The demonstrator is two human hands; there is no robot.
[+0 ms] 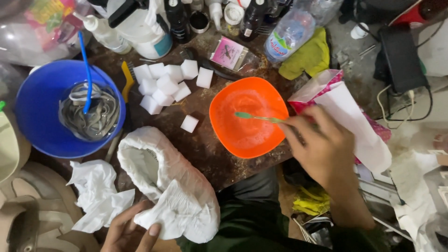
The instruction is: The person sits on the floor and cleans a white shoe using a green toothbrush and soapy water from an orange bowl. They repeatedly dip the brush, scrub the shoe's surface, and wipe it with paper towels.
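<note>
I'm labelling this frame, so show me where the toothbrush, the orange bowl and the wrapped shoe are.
toothbrush [256, 117], head view, on the green handle over the bowl.
orange bowl [242, 135], head view, on its inner floor.
wrapped shoe [179, 186], head view, on the white wrapping over its upper.

bare tabletop [205, 144] between bowls, cubes [163, 84] behind
</note>
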